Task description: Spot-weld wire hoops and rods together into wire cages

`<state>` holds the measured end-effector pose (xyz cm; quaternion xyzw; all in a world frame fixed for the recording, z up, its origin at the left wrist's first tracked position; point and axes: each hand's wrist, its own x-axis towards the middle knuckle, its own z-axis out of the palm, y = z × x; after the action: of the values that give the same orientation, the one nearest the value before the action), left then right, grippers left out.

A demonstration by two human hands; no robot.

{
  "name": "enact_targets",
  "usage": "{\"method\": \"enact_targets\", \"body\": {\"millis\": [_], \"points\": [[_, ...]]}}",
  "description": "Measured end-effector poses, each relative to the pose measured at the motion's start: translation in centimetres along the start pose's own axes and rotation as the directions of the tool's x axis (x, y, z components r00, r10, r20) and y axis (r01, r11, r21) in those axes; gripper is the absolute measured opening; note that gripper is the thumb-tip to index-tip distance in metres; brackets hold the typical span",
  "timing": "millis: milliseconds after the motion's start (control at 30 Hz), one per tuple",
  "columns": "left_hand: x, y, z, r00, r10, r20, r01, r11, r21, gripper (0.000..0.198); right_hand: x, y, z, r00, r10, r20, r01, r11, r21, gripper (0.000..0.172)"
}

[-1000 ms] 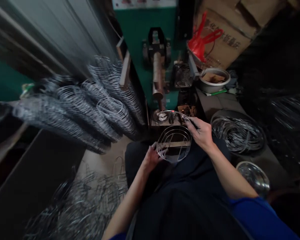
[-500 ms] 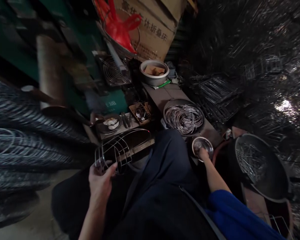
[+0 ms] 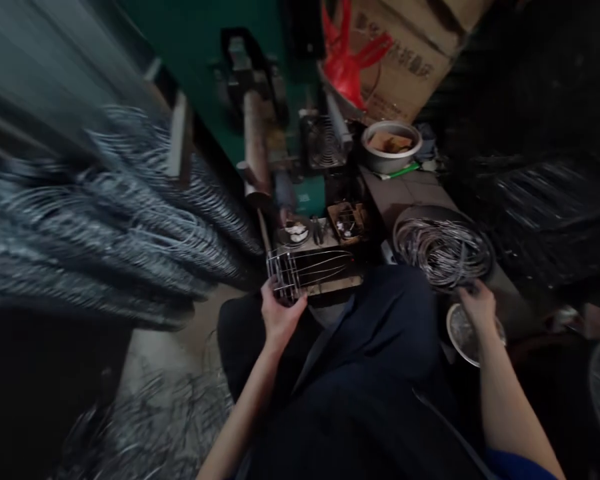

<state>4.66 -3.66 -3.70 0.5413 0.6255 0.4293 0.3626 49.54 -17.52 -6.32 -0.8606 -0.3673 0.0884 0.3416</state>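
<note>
L hand (image 3: 281,319): fingers clamped on the lower part of a wire frame (image 3: 287,275), held out front w/ its long loops pointing R. R hand (image 3: 480,308): over the rim of a metal bowl (image 3: 459,335), fingers bent; can't tell if they grip anything. Technique (judged): L grip firm but light, lest thin wires bend; R reach clear of the wire coil (image 3: 443,250) adj. Beyond: worktop (image 3: 390,193) w/ coil and basin (image 3: 387,162); wire stacks (image 3: 175,227) L; green machine (image 3: 195,53), carton (image 3: 415,60) at rear; room dim.
</note>
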Motion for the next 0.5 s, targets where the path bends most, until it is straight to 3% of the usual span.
{"method": "enact_targets", "body": {"millis": [67,100,200,267,300,367,433,500], "points": [[-0.1,0.7,-0.3,1.0,0.012,-0.016,-0.012,1.0,0.007,0.077,1.3,-7.2,1.8,0.979,-0.18,0.097,0.158,0.966,0.204,0.016],[-0.2,1.0,-0.5,0.999,0.026,-0.028,-0.026,1.0,0.003,0.076,1.4,-11.2,2.9,0.921,-0.337,0.196,0.256,0.901,0.349,0.021],[-0.5,1.5,-1.3,0.996,0.07,-0.056,-0.071,0.997,-0.008,0.073,0.0,-21.9,6.2,0.649,-0.715,0.26,0.524,0.668,0.528,0.021],[-0.7,1.6,-1.9,0.994,0.086,-0.073,-0.086,0.996,0.003,0.073,-1.3,-26.5,8.4,0.453,-0.85,0.27,0.658,0.522,0.542,0.02],[-0.7,1.6,-2.1,0.993,0.09,-0.083,-0.089,0.996,0.01,0.072,-1.8,-27.9,9.4,0.375,-0.886,0.275,0.707,0.465,0.533,0.022],[-0.6,1.6,-2.6,0.991,0.085,-0.1,-0.083,0.996,0.016,0.072,-2.5,-29.3,11.2,0.276,-0.916,0.292,0.777,0.392,0.493,0.025],[-0.3,1.5,-3.0,0.992,0.073,-0.107,-0.072,0.997,0.007,0.072,-2.7,-29.6,12.6,0.239,-0.916,0.322,0.83,0.365,0.422,0.024],[0.1,1.6,-3.3,0.991,0.069,-0.116,-0.069,0.998,-0.001,0.072,-2.8,-29.7,13.6,0.235,-0.907,0.35,0.883,0.35,0.312,0.024]]}}
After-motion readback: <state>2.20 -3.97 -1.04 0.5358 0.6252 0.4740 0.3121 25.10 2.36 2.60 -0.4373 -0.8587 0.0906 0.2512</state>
